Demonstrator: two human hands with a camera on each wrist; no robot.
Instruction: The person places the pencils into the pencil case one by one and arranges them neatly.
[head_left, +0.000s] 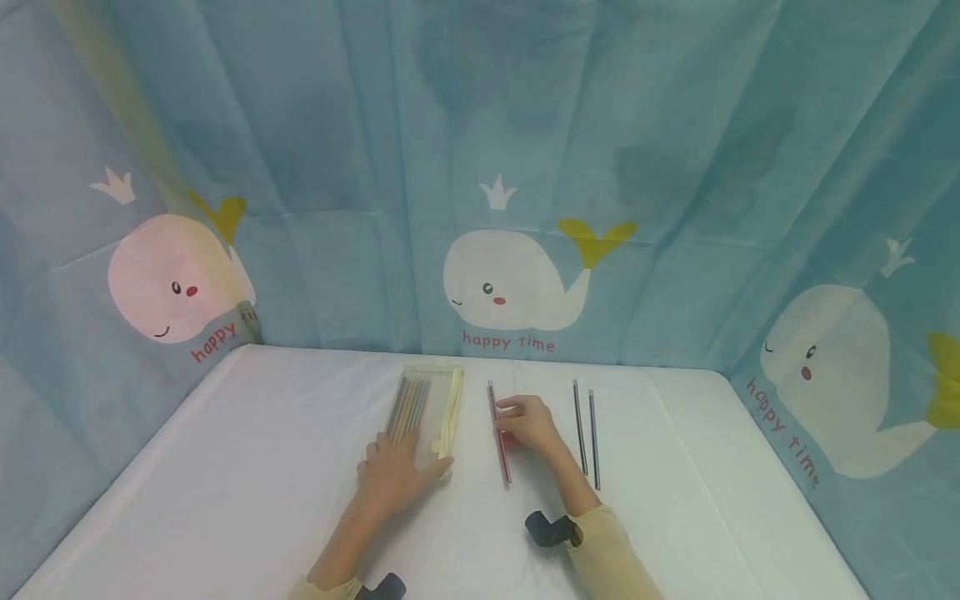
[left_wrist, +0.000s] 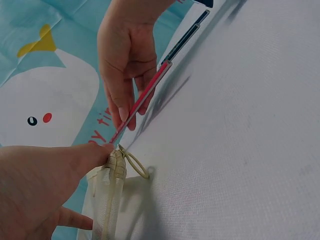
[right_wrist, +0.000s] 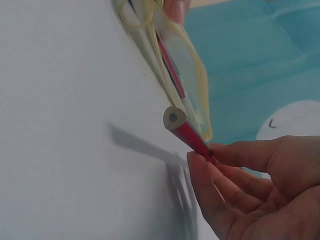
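Observation:
My right hand (head_left: 527, 423) pinches a red pencil (right_wrist: 187, 134) near its middle, between thumb and fingers. The flat grey-cored end of that pencil points toward the right wrist camera. My left hand (head_left: 396, 475) rests with spread fingers on the lower end of a see-through mesh pencil case (head_left: 431, 408) with cream trim. Its thumb (left_wrist: 90, 156) touches the zip edge, by a cream pull loop (left_wrist: 135, 164). Several pencils (head_left: 408, 404) lie inside the case, their lower ends hidden under my left hand.
Two dark pencils (head_left: 580, 429) lie side by side on the white table (head_left: 712, 483), right of my right forearm. A blue curtain (head_left: 352, 275) printed with whales hangs behind the table and along both sides. Each wrist carries a black camera (head_left: 550, 529).

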